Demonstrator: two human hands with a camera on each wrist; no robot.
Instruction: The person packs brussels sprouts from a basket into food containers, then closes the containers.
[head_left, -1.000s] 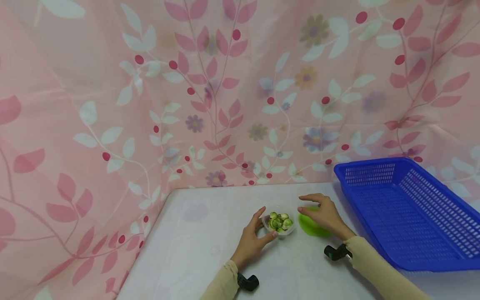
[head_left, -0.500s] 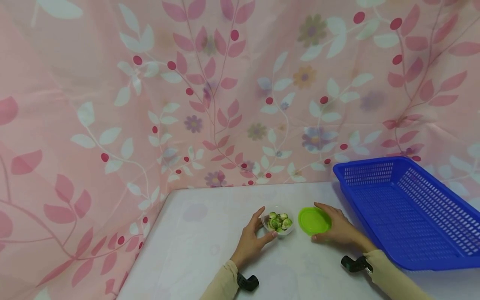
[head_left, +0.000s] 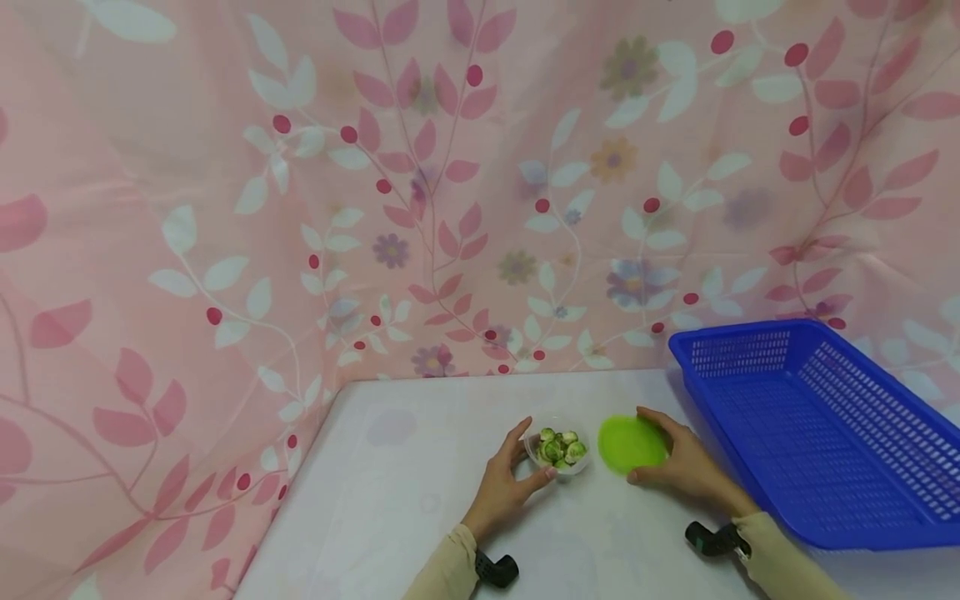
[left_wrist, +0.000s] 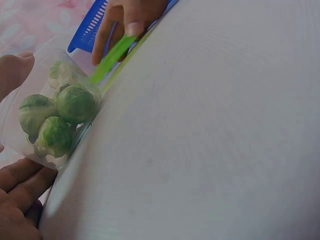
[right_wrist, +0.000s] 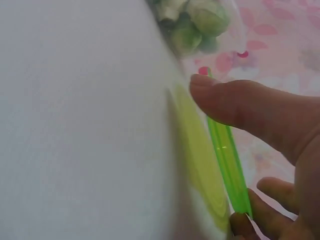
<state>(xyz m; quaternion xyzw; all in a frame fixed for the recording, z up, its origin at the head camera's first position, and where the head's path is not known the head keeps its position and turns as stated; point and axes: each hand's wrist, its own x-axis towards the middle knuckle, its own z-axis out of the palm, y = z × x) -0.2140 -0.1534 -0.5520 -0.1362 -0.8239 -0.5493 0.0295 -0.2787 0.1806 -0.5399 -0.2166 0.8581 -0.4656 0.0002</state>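
My left hand (head_left: 498,487) grips a small round clear plastic tub (head_left: 573,469) on the white table, fingers on the far side and thumb on the near side. Halved-looking and whole green Brussels sprouts (left_wrist: 75,103) fill its bottom. Just right of the tub, my right hand (head_left: 690,467) holds a round bright green lid (head_left: 630,446) by its right side, thumb near and fingers far. In the right wrist view the lid's edge stands slightly off the table, with a yellow-green tint on the cloth beneath it. The tub's top is uncovered.
A large blue perforated plastic basket (head_left: 802,433) stands on the right, close beside my right forearm. A pink floral curtain (head_left: 465,208) hangs along the table's back and left edges. The white table (head_left: 375,508) reaches toward me.
My right hand has shifted right from above the lid and taken hold of its right side. The left hand keeps its grip on the tub in the same place.
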